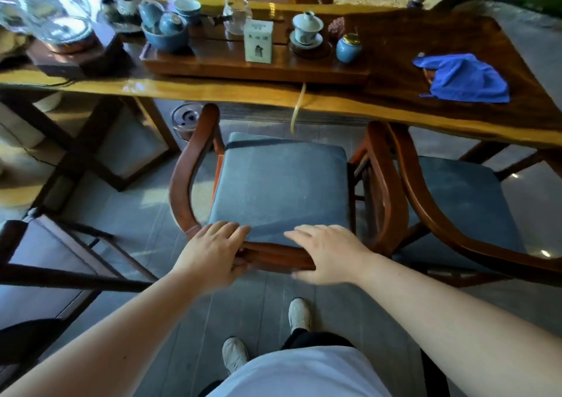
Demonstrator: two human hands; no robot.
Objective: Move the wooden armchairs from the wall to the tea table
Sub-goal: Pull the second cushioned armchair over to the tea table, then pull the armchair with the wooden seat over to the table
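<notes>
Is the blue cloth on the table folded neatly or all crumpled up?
Crumpled. The bright blue cloth lies in a loose, wrinkled heap with uneven edges on the dark wooden tea table, not in a flat square.

a long wooden tea table (410,40) spans the scene, bearing a dark tray (213,62) at centre, a crumpled blue cloth (465,77) toward the right end and a glass kettle (51,10) on a stand at the left. below, two armchairs (279,183) stand side by side on the grey tiled floor (137,238), fronts at the table's edge.
</notes>
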